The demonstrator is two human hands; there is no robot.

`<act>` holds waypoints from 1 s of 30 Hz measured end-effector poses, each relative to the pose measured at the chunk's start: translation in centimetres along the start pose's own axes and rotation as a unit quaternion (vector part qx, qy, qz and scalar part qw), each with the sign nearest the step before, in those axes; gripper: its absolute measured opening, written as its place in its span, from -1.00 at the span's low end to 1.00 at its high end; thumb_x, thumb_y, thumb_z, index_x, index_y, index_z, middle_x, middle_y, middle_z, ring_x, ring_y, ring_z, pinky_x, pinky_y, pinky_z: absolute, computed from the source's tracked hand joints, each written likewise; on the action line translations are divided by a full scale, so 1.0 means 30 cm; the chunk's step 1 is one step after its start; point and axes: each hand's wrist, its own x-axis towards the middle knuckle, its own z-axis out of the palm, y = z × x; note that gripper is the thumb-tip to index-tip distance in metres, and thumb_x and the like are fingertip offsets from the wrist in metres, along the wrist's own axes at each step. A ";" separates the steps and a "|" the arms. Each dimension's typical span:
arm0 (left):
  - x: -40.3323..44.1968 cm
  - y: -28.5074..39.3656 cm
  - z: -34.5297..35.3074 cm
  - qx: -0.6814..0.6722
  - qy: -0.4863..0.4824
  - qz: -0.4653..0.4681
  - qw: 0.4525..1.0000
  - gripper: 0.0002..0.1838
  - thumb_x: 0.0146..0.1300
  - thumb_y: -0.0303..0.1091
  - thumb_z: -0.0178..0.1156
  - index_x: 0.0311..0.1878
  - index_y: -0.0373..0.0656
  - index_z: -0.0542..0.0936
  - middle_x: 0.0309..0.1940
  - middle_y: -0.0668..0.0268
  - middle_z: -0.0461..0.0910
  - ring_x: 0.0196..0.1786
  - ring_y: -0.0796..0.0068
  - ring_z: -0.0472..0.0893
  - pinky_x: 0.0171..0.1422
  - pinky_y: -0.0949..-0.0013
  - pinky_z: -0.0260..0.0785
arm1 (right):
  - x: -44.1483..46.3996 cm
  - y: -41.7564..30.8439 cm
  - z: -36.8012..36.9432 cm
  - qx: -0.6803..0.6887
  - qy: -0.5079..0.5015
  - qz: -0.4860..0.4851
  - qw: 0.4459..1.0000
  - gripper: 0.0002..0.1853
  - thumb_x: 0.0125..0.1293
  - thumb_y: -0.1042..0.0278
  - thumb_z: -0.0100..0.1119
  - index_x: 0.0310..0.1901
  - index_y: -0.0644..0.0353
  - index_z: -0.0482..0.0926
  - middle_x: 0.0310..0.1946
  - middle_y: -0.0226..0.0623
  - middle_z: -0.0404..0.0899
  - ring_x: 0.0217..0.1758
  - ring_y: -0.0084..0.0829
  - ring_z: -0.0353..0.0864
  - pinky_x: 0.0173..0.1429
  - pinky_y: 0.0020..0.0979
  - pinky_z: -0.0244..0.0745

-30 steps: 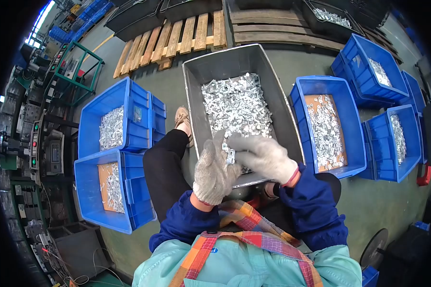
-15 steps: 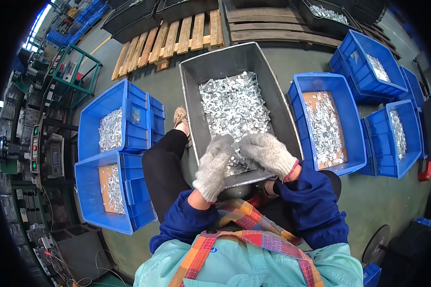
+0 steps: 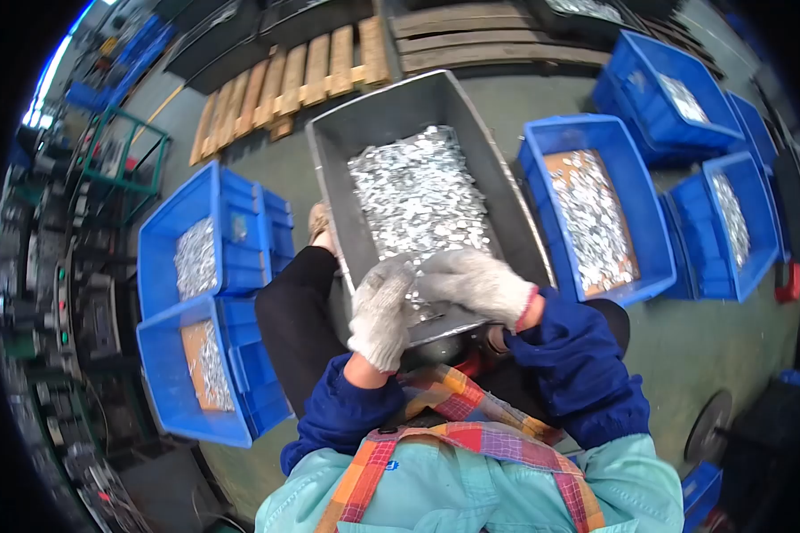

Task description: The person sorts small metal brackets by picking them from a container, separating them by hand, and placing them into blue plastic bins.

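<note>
A long dark grey bin (image 3: 356,120) stands between my knees, part-filled with small shiny metal parts (image 3: 422,195). At its near end, my left hand (image 3: 382,311) and my right hand (image 3: 482,286) meet over the parts, both in whitish knitted gloves. The left fingers are curled, their tips close to the right hand's fingers. My right hand reaches in from the right, fingers bent and pressed together. Whatever lies between the fingertips is too small and too covered by the gloves to make out. A few loose parts show just below the hands.
Right of the bin is a blue crate (image 3: 656,258) with metal parts on a brown base; more blue crates (image 3: 631,98) stand beyond it. On the left are two blue crates (image 3: 156,342) of parts. Wooden pallets (image 3: 311,67) lie ahead. Machinery (image 3: 89,302) lines the far left.
The whole view has shifted and tilted slightly, so bins and crates appear further left and higher. My hands stay together at the bin's near end, with the right fingers now closer against the left.
</note>
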 end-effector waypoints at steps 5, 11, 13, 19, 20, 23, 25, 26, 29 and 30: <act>-0.028 0.044 0.068 0.006 -0.025 -0.023 0.999 -0.59 0.42 -0.25 0.31 0.20 -0.31 0.62 0.06 0.22 0.68 0.10 0.44 0.62 0.24 0.36 0.43 | 0.018 0.081 0.022 -0.087 0.037 -0.079 0.992 -0.73 0.34 0.21 0.16 -0.18 0.25 0.69 -0.35 -0.05 0.69 -0.26 -0.16 0.71 -0.08 -0.17 0.57; 0.023 -0.009 0.000 -0.093 -0.090 -0.076 0.989 -0.65 0.42 -0.31 0.30 0.15 -0.32 0.62 0.03 0.16 0.69 0.08 0.35 0.65 0.19 0.32 0.51 | 0.017 0.108 0.042 -0.215 0.084 -0.125 0.965 -0.70 0.33 0.14 0.12 -0.21 0.18 0.72 -0.29 0.01 0.71 -0.14 0.00 0.72 -0.02 -0.07 0.59; 0.018 -0.014 0.030 0.017 -0.056 0.034 0.998 -0.63 0.42 -0.29 0.31 0.18 -0.32 0.61 0.04 0.15 0.69 0.07 0.34 0.66 0.19 0.32 0.52 | 0.007 0.085 0.033 -0.159 0.070 -0.069 0.982 -0.70 0.33 0.14 0.13 -0.20 0.17 0.73 -0.26 0.02 0.71 -0.12 0.02 0.71 0.02 -0.07 0.58; 0.001 0.004 0.066 0.358 0.047 0.200 0.911 -0.40 0.41 -0.21 0.30 0.39 -0.35 0.44 0.29 0.06 0.57 0.30 0.18 0.57 0.40 0.21 0.39 | -0.035 0.100 -0.057 -0.306 0.096 -0.113 0.940 -0.76 0.38 0.20 0.09 -0.12 0.08 0.70 -0.12 -0.10 0.67 -0.01 -0.03 0.66 0.11 -0.10 0.58; -0.011 0.065 0.107 0.374 0.033 0.184 0.908 -0.33 0.40 -0.24 0.28 0.47 -0.36 0.36 0.43 0.01 0.43 0.46 0.13 0.42 0.54 0.20 0.23 | -0.035 0.146 -0.088 -0.427 0.135 -0.198 0.872 -0.78 0.38 0.24 0.08 -0.08 0.03 0.69 -0.08 -0.15 0.65 0.03 -0.09 0.65 0.13 -0.14 0.59; 0.042 0.049 0.046 0.265 0.056 0.116 0.956 -0.28 0.32 -0.24 0.26 0.49 -0.33 0.31 0.42 -0.04 0.40 0.44 0.05 0.42 0.52 0.20 0.22 | -0.052 0.265 -0.225 -0.500 0.302 -0.272 0.765 -0.67 0.25 0.43 0.13 0.05 0.04 0.67 0.03 -0.24 0.65 0.11 -0.18 0.65 0.22 -0.20 0.59; 0.059 0.089 0.027 0.313 0.037 0.075 0.946 -0.34 0.32 -0.25 0.26 0.42 -0.34 0.35 0.37 -0.03 0.43 0.36 0.08 0.45 0.46 0.21 0.25 | -0.107 0.187 -0.324 -0.330 0.326 -0.081 0.882 -0.71 0.26 0.42 0.14 0.00 0.12 0.69 0.03 -0.18 0.66 0.13 -0.13 0.64 0.24 -0.16 0.57; 0.069 0.105 0.023 0.336 0.025 0.054 0.940 -0.36 0.32 -0.25 0.26 0.39 -0.35 0.37 0.34 -0.02 0.44 0.32 0.10 0.47 0.42 0.22 0.27 | -0.128 0.241 -0.387 -0.510 0.370 -0.193 0.752 -0.75 0.34 0.36 0.12 -0.03 0.18 0.69 -0.01 -0.10 0.67 0.10 -0.09 0.64 0.22 -0.15 0.56; 0.173 0.034 -0.004 0.245 -0.030 0.056 0.967 -0.46 0.31 -0.27 0.27 0.27 -0.34 0.41 0.24 0.00 0.47 0.20 0.18 0.48 0.33 0.23 0.29 | -0.202 0.123 -0.501 -0.277 0.432 0.142 0.847 -0.56 0.35 0.06 0.14 0.10 0.21 0.65 0.20 -0.02 0.58 0.22 0.05 0.57 0.36 -0.09 0.44; 0.206 0.004 0.009 0.272 -0.005 0.072 0.960 -0.61 0.35 -0.11 0.31 0.12 -0.12 0.60 -0.09 0.40 0.58 -0.07 0.56 0.47 -0.03 0.37 0.33 | -0.216 0.126 -0.509 -0.332 0.483 0.156 0.795 -0.47 0.32 -0.01 0.16 0.17 0.22 0.61 0.25 0.03 0.55 0.27 0.06 0.55 0.39 -0.07 0.41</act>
